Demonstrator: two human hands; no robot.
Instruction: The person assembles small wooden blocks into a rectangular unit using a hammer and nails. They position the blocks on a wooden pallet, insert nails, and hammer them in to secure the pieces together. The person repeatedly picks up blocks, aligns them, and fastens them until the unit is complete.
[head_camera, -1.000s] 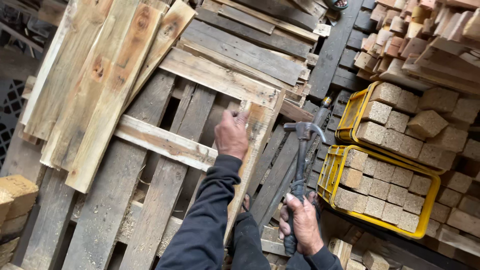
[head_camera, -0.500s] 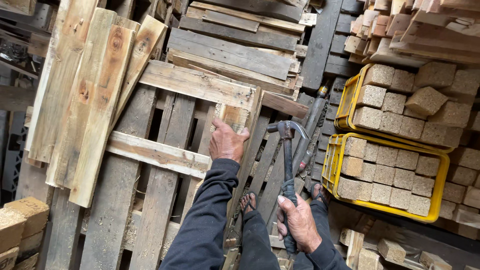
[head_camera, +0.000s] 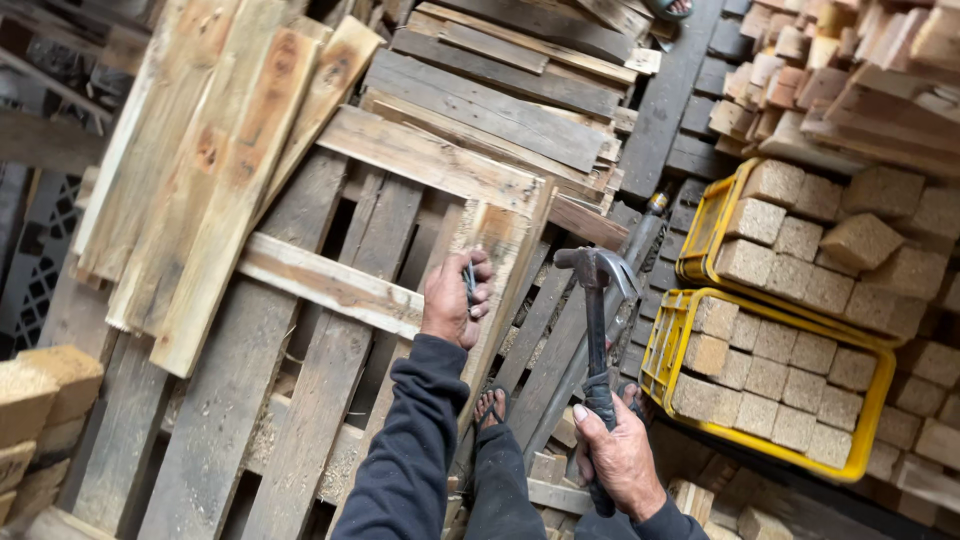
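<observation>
Right grip wraps closed around the claw hammer handle (head raised, upright). Left grip pinches a small dark nail against the upright plank of the wooden pallet.

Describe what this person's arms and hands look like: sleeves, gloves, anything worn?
Both hands are bare, with no gloves. The left hand comes out of a long, dark navy sleeve that bunches in soft folds. The right hand shows a matching dark cuff at the wrist.
</observation>
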